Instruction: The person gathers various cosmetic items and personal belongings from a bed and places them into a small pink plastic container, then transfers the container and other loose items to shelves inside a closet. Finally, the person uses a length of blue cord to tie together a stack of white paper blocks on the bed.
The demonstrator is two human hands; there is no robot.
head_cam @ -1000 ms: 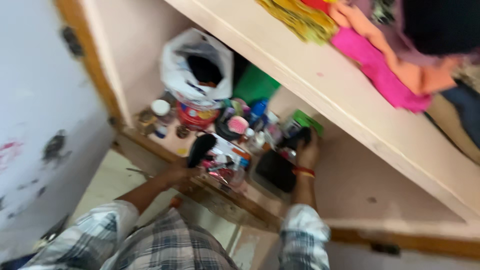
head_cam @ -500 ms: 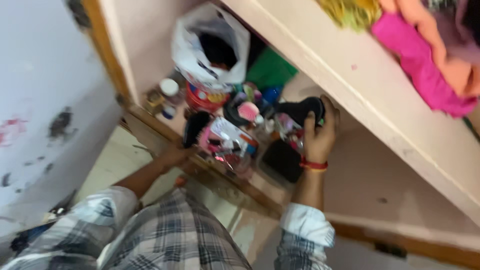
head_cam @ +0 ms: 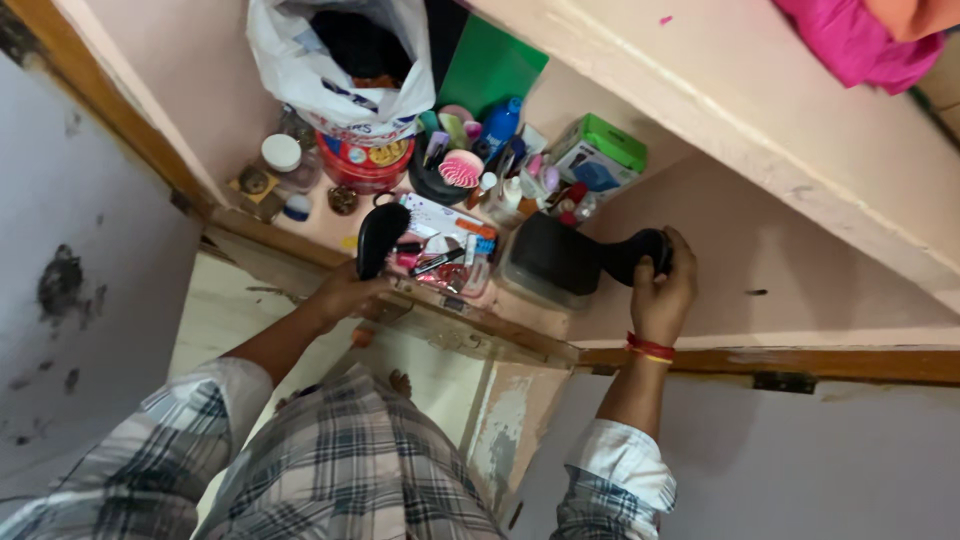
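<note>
Two hands work mid-frame: the left hand [head_cam: 345, 293] grips a black hairbrush [head_cam: 381, 237], the right hand [head_cam: 662, 290] clasps a black hairdryer [head_cam: 634, 253]; bottles [head_cam: 505, 185] and a white bag [head_cam: 335, 60] crowd the upper shelf [head_cam: 330, 225].

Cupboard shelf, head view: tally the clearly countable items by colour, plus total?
Black: 2, the hairbrush by the left hand and the rounded object in the right hand
Green: 2, the box and the flat board
White: 1, the plastic bag
Red: 1, the tin
Total: 6; the small bottles are too cluttered to count.
</note>
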